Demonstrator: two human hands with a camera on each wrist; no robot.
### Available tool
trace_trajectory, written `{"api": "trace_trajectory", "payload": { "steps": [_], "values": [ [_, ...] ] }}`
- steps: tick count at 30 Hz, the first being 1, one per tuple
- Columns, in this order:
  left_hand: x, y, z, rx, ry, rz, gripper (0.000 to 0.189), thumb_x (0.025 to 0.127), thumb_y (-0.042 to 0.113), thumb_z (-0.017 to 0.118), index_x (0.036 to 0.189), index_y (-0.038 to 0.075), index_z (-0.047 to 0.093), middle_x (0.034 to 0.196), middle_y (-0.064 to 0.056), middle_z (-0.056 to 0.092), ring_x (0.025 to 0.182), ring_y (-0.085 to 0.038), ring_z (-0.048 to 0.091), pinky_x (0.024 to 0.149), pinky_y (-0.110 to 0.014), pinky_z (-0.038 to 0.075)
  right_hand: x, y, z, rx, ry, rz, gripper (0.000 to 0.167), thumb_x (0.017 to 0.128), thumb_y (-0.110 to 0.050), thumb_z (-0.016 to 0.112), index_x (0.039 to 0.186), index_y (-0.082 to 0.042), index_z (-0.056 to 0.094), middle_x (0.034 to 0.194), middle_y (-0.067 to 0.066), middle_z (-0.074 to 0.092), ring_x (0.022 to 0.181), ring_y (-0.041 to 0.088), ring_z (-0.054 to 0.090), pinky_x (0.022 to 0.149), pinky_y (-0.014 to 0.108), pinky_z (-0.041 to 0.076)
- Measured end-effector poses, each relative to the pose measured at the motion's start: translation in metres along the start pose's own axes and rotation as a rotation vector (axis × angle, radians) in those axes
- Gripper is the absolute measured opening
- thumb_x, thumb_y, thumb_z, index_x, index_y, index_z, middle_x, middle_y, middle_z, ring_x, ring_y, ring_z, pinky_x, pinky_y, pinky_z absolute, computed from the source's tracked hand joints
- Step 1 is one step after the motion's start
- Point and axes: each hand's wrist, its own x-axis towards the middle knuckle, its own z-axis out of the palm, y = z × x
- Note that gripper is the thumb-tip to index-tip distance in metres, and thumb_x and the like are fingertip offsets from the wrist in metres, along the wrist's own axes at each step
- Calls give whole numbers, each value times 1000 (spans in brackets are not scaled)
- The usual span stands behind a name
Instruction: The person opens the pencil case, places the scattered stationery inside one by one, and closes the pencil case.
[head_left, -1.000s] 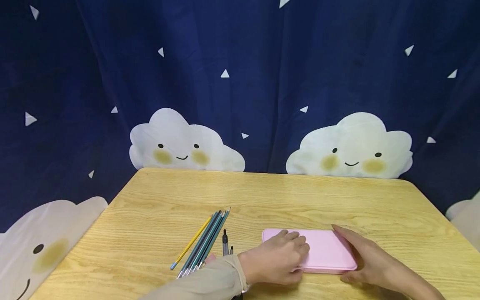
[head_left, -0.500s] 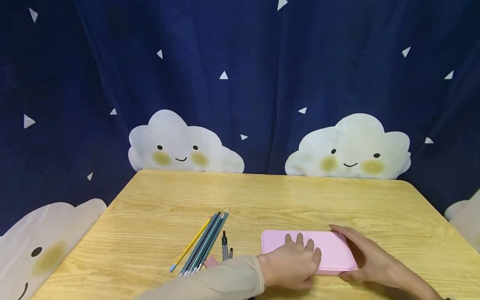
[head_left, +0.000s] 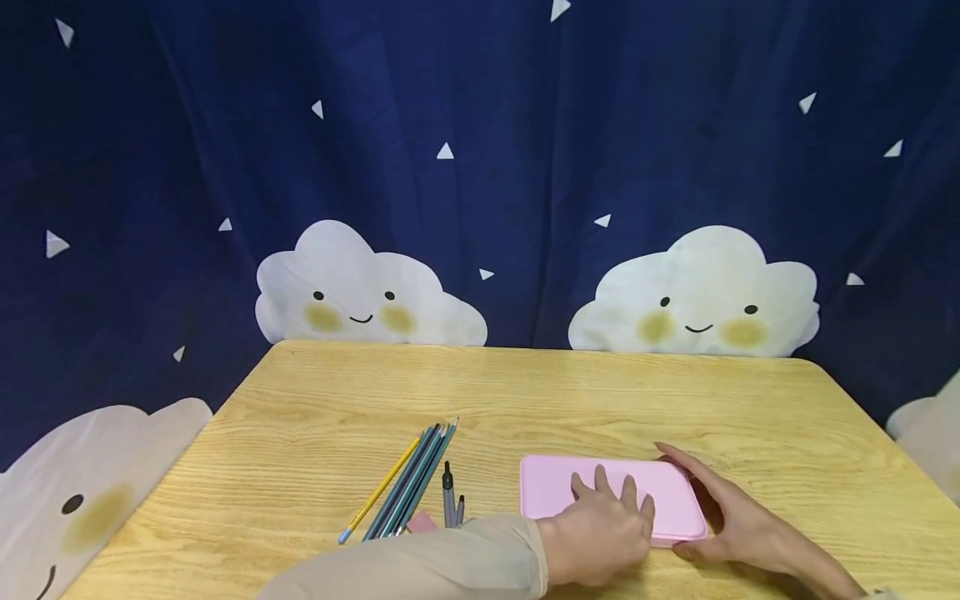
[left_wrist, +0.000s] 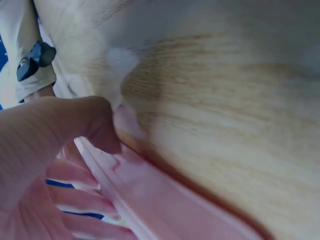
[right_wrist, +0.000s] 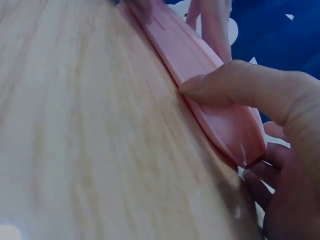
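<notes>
A flat pink pencil case lies on the wooden table, right of centre in the head view. My left hand lies over its near edge, fingers spread across the lid. The left wrist view has the left thumb bent against the near side wall of the case. My right hand holds the right end, thumb on the near side and fingers around the far corner. In the right wrist view the right thumb presses the side wall. The palm hides part of the lid.
Left of the case lies a bundle of dark and green pencils, with a yellow pencil beside it. A drawing compass and a pink block like an eraser sit near my left sleeve. A blue cloud-patterned curtain hangs behind.
My left hand has slid to the right along the near edge of the case, and its fingers have gone from curled to spread. The right hand keeps its hold; the case has hardly moved.
</notes>
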Motion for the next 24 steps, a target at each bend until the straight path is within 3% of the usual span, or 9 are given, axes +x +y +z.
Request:
{"api": "trace_trajectory", "payload": {
  "steps": [3,9,16,24],
  "values": [
    [3,2,0,-8,-22,-35,67,95,46,48,153,21,26,150,-5,38,122,-36,51,74,-50,54,0,2,-1,29,9,11,105,66,-5,87,150,-1,25,138,11,48,121,2,44,94,8,33],
    [11,8,-5,-98,-62,-81,61,95,41,52,150,21,34,147,-8,42,122,-40,50,72,-55,52,0,4,-2,-18,43,52,107,61,-11,90,150,-6,29,135,10,54,120,4,47,94,9,31],
    [14,14,-8,-84,-54,-94,61,93,43,53,148,20,39,146,-8,43,124,-40,48,72,-56,51,1,9,-3,-61,45,-15,105,56,-12,92,144,-2,36,132,12,55,113,4,51,90,11,36],
    [27,14,-12,-54,-133,-127,90,83,60,59,154,24,18,149,-8,38,120,-42,50,61,-59,51,4,15,-4,0,66,-5,90,52,-6,93,126,-2,43,120,8,62,106,8,58,86,14,43]
  ]
}}
